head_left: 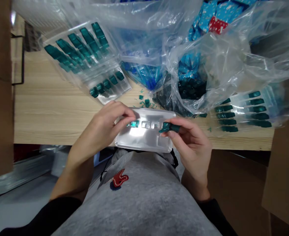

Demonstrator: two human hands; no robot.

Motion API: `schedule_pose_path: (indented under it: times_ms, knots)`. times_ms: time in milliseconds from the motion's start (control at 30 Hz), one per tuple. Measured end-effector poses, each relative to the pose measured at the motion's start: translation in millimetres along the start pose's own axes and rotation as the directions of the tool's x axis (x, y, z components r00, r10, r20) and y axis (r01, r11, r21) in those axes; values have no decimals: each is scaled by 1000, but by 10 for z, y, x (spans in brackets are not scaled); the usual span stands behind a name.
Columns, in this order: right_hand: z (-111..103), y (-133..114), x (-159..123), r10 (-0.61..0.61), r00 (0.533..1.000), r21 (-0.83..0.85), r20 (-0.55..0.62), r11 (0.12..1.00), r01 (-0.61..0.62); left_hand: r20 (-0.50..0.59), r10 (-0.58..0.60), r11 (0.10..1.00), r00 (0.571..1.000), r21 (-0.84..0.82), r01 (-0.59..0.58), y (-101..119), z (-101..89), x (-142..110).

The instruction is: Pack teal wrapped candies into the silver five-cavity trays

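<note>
A clear plastic blister tray [146, 137] lies at the near edge of the wooden table [48, 108], just above my lap. My left hand [105, 127] grips its left end, fingers pinched by a teal piece [134, 124] seated in the first slot. My right hand [191, 144] is closed on another small teal piece [167, 127], held at the tray's right side over its slots. The slots between the two pieces look empty.
Filled trays of teal pieces lie at the back left [85, 55] and at the right [242, 113]. Big clear bags [196, 65] holding blue and dark pieces crowd the table's back. Loose teal bits [145, 102] are scattered behind the tray. Cardboard boxes stand left and right.
</note>
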State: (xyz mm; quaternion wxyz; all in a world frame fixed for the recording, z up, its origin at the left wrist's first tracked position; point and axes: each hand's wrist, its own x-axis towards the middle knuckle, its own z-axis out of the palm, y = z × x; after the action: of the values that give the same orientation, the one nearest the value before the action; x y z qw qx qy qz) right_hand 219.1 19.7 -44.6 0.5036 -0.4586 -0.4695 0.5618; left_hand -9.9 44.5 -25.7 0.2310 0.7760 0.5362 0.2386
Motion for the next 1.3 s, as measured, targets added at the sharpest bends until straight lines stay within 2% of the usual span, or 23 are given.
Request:
schedule_pose_path:
  times_ms: [67, 133, 233, 333, 400, 500, 633, 800, 933, 1000, 1033, 1100, 1167, 1233, 1300]
  knots:
    - [5, -7, -5, -1, 1000, -7, -9, 1000, 1, -130, -37, 999, 991, 5, 38, -62, 37, 76]
    - [21, -18, -10, -12, 1000, -3, -22, 1000, 12, -217, -15, 998, 976, 52, 27, -142, 71, 148]
    - [68, -34, -14, -23, 1000, 37, -15, 999, 24, -229, 75, 990, 971, 135, -44, -200, 96, 213]
    - [128, -37, -8, -8, 1000, 66, 7, 998, 8, -256, 130, 990, 958, 93, -109, -78, 83, 199]
    - [157, -33, 2, -33, 999, 46, 8, 998, 33, -207, 139, 987, 968, -46, -151, 82, 63, 153]
    - [168, -29, 20, -97, 995, 11, 32, 995, 96, -43, 189, 949, 981, -247, -194, 299, 35, 73]
    - [142, -42, 34, -111, 989, 43, 96, 993, 108, 20, 200, 941, 980, -283, -186, 365, 23, 3]
    - [189, -31, 19, -26, 984, 269, 178, 963, -24, 67, 169, 864, 983, -491, -115, 289, 22, -9]
    - [218, -14, 61, 71, 947, 518, 314, 823, -233, 111, 174, 776, 978, -628, -67, 301, -10, -26]
    - [132, -17, 129, 118, 948, 590, 297, 758, -279, 83, 166, 717, 983, -694, -62, 298, -26, -60]
    - [61, -20, 168, 138, 960, 609, 242, 749, -261, 44, 132, 707, 990, -704, -62, 285, -27, -79]
    - [-103, -23, 239, 158, 984, 610, 79, 774, -173, -90, 42, 767, 995, -635, -90, 243, -1, -108]
    - [-237, -17, 272, 152, 988, 552, -25, 826, -113, -220, 18, 896, 975, -429, -113, 190, 63, -108]
    - [-293, -2, 261, 130, 991, 472, -36, 876, -98, -234, 94, 966, 968, -212, -145, 148, 150, -82]
    - [-280, 22, 223, 113, 993, 389, -25, 916, -94, -177, 180, 978, 968, -71, -195, 128, 221, -50]
